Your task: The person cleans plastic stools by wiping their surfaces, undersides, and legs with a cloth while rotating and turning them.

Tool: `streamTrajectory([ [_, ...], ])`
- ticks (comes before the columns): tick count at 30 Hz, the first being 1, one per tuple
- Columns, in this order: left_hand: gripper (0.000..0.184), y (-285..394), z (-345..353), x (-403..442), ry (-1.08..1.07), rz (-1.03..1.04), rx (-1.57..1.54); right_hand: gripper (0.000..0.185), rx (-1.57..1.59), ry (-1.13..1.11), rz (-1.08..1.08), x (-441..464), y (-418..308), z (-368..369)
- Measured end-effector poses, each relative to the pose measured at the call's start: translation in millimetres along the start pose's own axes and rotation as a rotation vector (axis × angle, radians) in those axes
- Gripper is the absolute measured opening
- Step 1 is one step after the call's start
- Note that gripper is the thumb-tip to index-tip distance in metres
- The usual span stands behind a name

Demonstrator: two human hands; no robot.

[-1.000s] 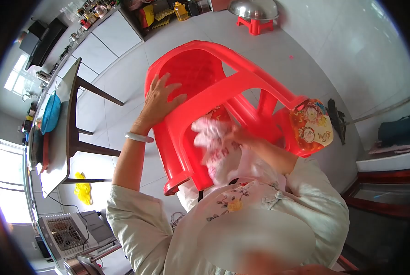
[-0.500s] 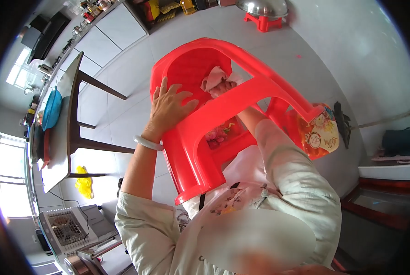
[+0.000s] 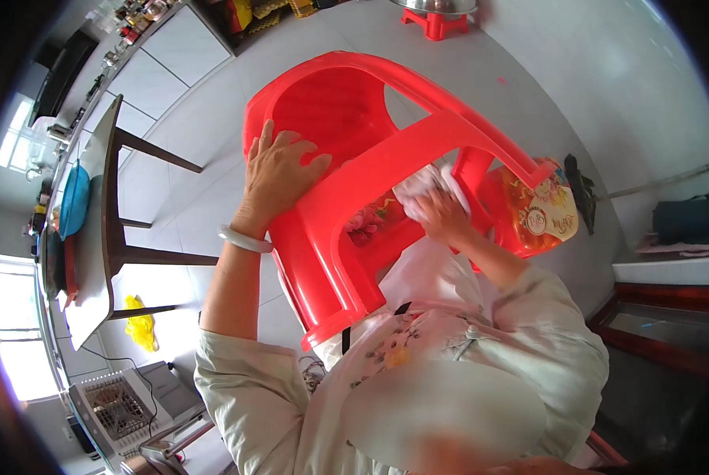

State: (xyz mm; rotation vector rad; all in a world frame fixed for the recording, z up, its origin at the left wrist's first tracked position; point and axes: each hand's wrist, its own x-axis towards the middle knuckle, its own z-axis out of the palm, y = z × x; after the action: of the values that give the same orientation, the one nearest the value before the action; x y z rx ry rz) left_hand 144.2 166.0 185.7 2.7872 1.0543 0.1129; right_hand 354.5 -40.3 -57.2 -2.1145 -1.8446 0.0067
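Note:
A red plastic chair [image 3: 430, 148] lies tipped against my lap, with a printed flower picture [image 3: 364, 224] on the panel inside it. My left hand [image 3: 282, 170], with a pale bangle on the wrist, grips the chair's left edge, its fingers bent over the rim. Bunched in my right hand [image 3: 445, 215] is a pale pink cloth [image 3: 418, 188], pressed against the inside of the chair near the flower picture. Part of the cloth is hidden by my fingers and slightly blurred.
Right of the chair stands a large orange-red bottle [image 3: 529, 218] with a flowered label. On the left, a table [image 3: 101, 261] carries a blue basin [image 3: 75, 198]. A yellow plastic bag [image 3: 139, 326] is near its leg. A red stool [image 3: 434, 25] supports a metal bowl at the back.
My right hand has drawn the cloth from the chair's upper inside down and right, nearer to me. My left hand stays on the edge. The whole view has shifted slightly.

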Motion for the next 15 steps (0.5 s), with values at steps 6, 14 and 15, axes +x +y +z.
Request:
streamTrajectory([
  [6, 0.047, 4, -3, -3, 0.011, 0.035, 0.0, 0.043, -0.028, -0.009, 0.066, -75, -14, -36],
  [14, 0.049, -4, -1, -5, 0.015, 0.052, -0.014, 0.03, 0.09, 0.209, 0.001, 48, -3, 24],
  [15, 0.049, -5, -1, -5, 0.009, 0.047, -0.008, 0.03, -0.095, 0.121, -0.1, 73, -5, 21],
])
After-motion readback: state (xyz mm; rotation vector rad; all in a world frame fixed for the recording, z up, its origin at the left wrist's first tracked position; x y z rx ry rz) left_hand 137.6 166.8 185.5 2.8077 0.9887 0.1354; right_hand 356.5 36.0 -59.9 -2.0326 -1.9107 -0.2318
